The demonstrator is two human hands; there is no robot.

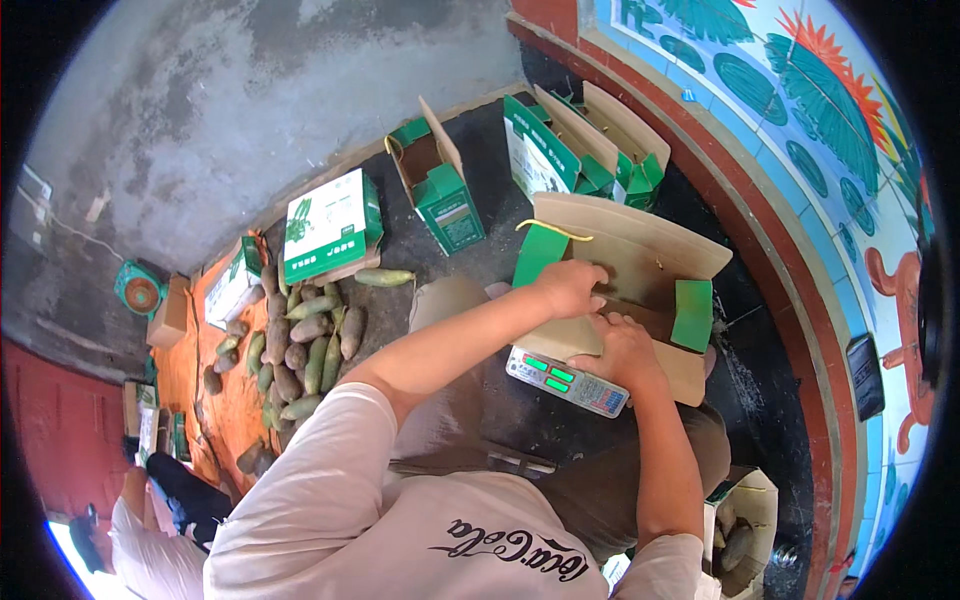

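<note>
Two bare hands work at the near side of an open green-and-brown carton [640, 290], which stands at the far edge of a digital scale [570, 381], its lid raised away from the person. The left hand [575, 288] reaches over the near brown flap [562, 338], fingers bent; the right hand [622, 350] lies on the carton's near edge just beyond the scale, fingers close together. Whether either is clamped on the board cannot be told. Judging by its thin walls, the carton should be light and fairly stiff, though the loose flaps would likely bend or crease under a hard pinch. The side walls low down look the surest hold; the yellow cord [553, 231] beyond the scale seems a poor one with the lid up. Left of the scale, well apart, lie long green-brown vegetables [315, 365].
</note>
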